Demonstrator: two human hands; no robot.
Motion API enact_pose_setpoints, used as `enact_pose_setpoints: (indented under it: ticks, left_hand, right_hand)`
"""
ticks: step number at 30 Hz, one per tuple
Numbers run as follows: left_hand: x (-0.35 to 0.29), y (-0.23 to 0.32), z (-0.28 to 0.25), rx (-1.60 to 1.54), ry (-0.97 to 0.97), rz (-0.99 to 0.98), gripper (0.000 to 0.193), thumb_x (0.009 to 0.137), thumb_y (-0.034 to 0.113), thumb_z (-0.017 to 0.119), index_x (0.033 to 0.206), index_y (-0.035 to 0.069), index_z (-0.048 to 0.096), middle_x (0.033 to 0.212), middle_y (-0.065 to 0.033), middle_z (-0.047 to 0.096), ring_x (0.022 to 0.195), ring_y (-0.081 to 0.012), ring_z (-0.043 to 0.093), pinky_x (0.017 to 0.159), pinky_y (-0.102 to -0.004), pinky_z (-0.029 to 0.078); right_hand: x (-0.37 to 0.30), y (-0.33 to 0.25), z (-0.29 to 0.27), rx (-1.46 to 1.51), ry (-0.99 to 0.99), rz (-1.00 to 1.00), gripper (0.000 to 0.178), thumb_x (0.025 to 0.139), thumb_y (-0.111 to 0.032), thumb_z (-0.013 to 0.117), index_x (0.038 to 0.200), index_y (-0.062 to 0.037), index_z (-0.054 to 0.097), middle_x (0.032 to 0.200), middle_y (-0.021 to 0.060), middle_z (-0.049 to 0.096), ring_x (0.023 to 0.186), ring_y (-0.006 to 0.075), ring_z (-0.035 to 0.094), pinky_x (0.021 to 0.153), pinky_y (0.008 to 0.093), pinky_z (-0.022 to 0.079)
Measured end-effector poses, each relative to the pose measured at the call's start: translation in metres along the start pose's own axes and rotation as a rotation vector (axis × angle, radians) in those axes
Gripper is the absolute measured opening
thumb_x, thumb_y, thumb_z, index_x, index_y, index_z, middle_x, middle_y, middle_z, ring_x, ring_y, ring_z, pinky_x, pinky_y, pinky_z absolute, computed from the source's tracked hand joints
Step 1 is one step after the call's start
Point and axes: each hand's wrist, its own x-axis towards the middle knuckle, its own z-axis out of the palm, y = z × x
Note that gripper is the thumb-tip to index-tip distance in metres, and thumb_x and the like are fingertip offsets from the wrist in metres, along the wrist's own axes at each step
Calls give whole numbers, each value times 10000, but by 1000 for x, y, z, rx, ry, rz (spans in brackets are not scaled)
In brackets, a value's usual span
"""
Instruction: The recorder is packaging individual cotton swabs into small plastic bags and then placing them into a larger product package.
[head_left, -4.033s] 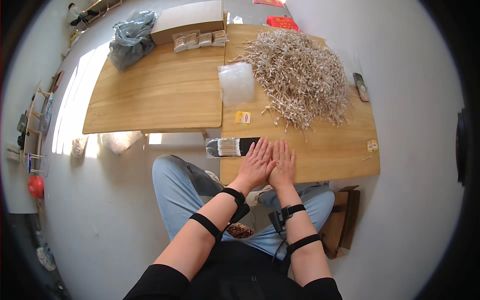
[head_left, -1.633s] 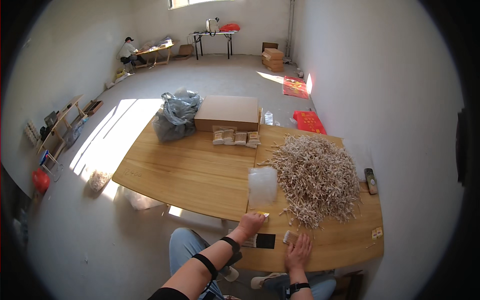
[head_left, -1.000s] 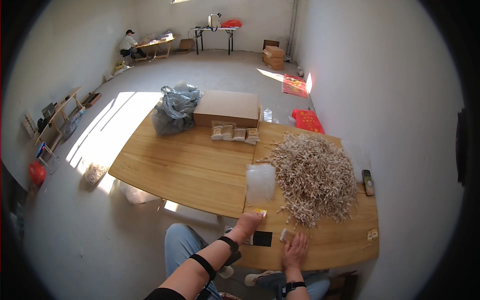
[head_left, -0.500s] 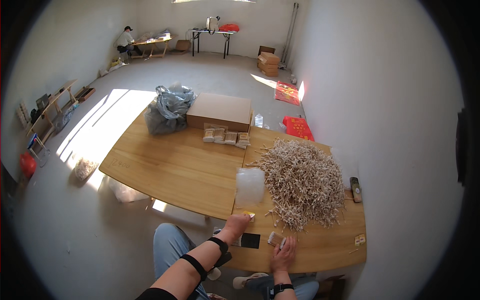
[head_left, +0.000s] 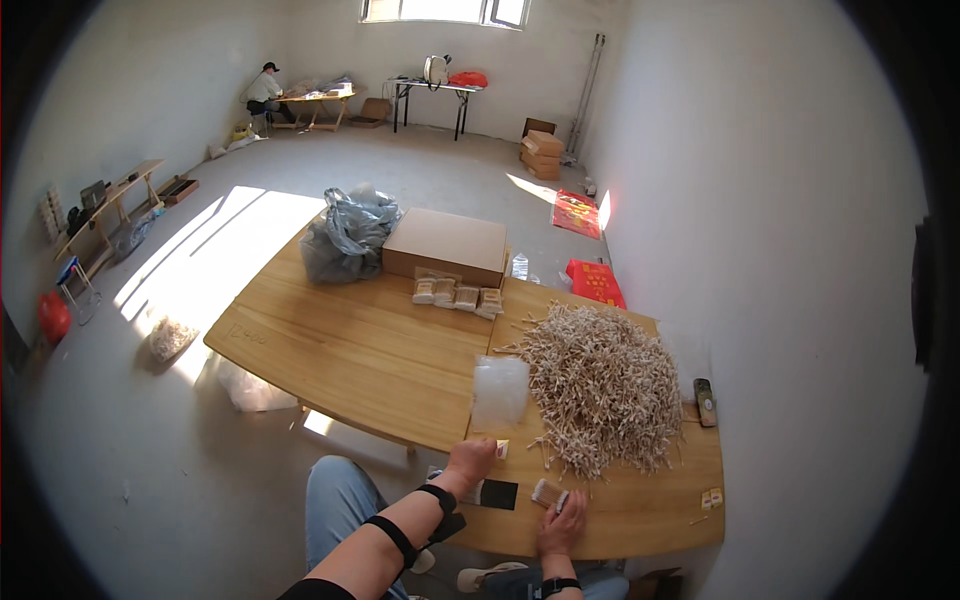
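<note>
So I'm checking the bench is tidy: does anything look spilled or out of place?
Mostly the heap of pale sticks: stray sticks lie scattered around its edges on the wooden table. Nothing looks damaged.

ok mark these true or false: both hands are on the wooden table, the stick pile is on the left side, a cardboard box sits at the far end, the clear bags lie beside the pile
1. Both hands rest on the wooden table. True: left hand and right hand are at its near edge.
2. The pile of sticks lies on the table's left side. False: it is on the right.
3. A cardboard box sits at the far end. True.
4. The clear plastic bags lie on the floor. False: they lie on the table, left of the pile.
</note>
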Motion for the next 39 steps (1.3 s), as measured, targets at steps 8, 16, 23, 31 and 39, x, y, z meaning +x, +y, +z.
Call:
enact_pose_setpoints:
  ticks: [8,16,23,31,39]
  left_hand:
    - [-15,7,-40,-84,235,131,142,831,177,619,716,112,565,725,-93,652,655,-296,653,539,-413,517]
    - [-76,47,-67,-138,114,335,114,807,115,604,899,52,631,1011,-74,697,929,-240,690,773,-331,559]
    - [-103,55,-71,-110,158,407,144,812,117,620,944,75,659,1077,-69,688,1062,-239,653,885,-365,531]
    - [-127,31,-63,-73,33,395,373,804,97,599,1176,94,633,1301,-76,592,1265,-224,521,1064,-399,404]
    - [-108,-17,-51,-176,282,-203,362,869,94,606,1216,-1,570,1330,-197,526,1219,-364,505,1041,-439,398]
  right_hand:
    - [0,-8,-11,-10,74,-46,473,850,-139,586,1274,16,445,1283,216,498,1284,433,418,1097,526,322]
    - [-20,-56,-12,681,-193,223,216,962,-237,573,961,-36,651,779,89,645,746,236,626,694,379,503]
    - [-16,-105,-19,989,-362,633,257,995,-268,567,851,-59,611,711,-5,612,591,54,546,513,212,423]
    - [-21,-94,-11,1155,-403,853,138,962,-160,595,876,-60,554,758,27,628,592,69,578,482,197,455]
    - [0,-85,19,1045,-404,780,178,936,-174,638,882,-19,569,714,30,614,550,69,583,444,207,461]
